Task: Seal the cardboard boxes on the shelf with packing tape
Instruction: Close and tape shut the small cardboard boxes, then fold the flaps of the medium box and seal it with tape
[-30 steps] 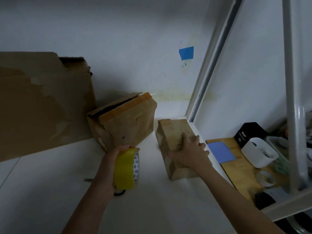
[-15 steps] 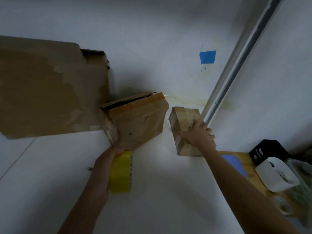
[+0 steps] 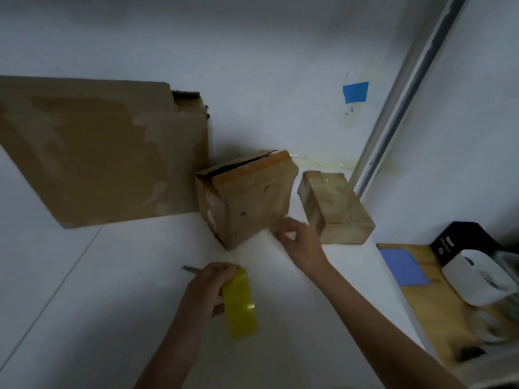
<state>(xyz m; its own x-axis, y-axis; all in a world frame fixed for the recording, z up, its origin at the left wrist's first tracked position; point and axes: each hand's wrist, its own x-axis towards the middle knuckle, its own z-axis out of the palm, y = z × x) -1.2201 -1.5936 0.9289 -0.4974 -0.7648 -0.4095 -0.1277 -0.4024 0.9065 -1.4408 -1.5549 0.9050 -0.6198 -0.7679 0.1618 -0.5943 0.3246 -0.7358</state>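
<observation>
Head view: at 6 o'clock the left hand (image 3: 209, 287) grips the yellow tape roll (image 3: 240, 303) over the shelf (image 3: 112, 304); the right hand (image 3: 299, 237) hovers, fingers loosely curled and empty, at the middle box's (image 3: 252, 200) lower corner; that box's top flap gapes, unsealed; the small box (image 3: 337, 206) at 3 o'clock looks glossy, probably taped; the large box (image 3: 98, 153) at 9 o'clock seems untaped.

Dim, bluish light; the white shelf top (image 3: 280, 318) is brightest near the centre and darkens toward 12 o'clock. A soft shadow spreads at 10 o'clock of the small brown cardboard box (image 3: 252, 203). The right hand (image 3: 302, 240) and the yellow roll of packing tape (image 3: 240, 301) are smeared with blur; lines bow at the edges.
</observation>
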